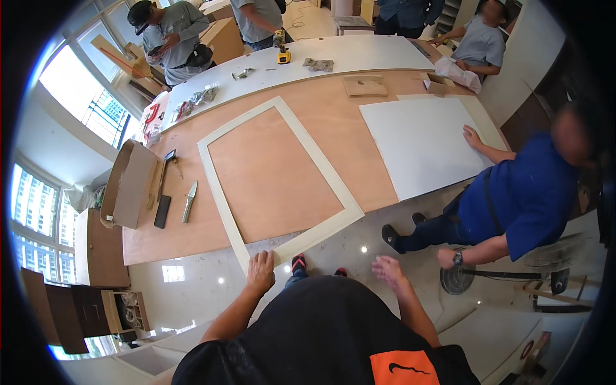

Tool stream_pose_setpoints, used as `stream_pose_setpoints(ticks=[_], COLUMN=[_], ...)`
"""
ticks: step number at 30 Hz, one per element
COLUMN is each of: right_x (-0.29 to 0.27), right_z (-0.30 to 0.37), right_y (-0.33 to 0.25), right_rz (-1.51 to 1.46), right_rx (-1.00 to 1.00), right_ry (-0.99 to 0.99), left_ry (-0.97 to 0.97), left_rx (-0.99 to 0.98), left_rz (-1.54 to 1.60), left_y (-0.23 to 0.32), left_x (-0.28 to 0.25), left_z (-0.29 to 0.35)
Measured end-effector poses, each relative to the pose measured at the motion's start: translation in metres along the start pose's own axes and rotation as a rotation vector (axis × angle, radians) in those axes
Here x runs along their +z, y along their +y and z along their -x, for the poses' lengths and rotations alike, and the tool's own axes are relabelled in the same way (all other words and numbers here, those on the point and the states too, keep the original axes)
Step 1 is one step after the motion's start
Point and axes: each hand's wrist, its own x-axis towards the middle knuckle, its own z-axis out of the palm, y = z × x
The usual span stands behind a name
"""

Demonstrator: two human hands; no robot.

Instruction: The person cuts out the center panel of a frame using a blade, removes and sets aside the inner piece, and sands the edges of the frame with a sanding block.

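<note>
A cream rectangular frame (212, 170) lies at a slant on the brown wooden board of the worktable (372, 154), its near corner sticking out past the front edge. My left hand (260, 272) is closed on that near corner, the fingers over the top and the thumb partly hidden. Off to the right, my right hand (389, 269) hangs in the air over the floor with its fingers apart. It holds nothing and touches nothing. Through the frame's opening the bare brown board shows.
At the right, a person in blue (520, 192) rests a hand on a white panel (417, 144). On the left lie a utility knife (190, 201), a black case (163, 212) and a cardboard box (131, 183). A yellow drill (282, 51) stands at the back, near several people.
</note>
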Motion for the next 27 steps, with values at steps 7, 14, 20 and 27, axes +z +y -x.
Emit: stream_pose_setpoints(ticks=[7,14,20,27], right_x=[0.071,0.141,0.177,0.198], right_z=[-0.084,-0.101,-0.106,-0.105], right_y=[-0.077,-0.122,-0.117,-0.114], right_rz=[-0.628,-0.52,-0.439,0.36], right_rx=[0.232,0.28,0.309,0.033], right_ry=[-0.062,-0.12,-0.133,0.224], left_ry=[-0.04,0.064,0.033,0.101], left_rx=[0.064,0.112,0.104,0.017], left_rz=[0.087,0.093,0.118,0.158], left_y=[-0.027,-0.086,-0.116,-0.142], left_x=[-0.024,-0.029,-0.023,-0.024], left_z=[-0.014,-0.04,-0.025,-0.035])
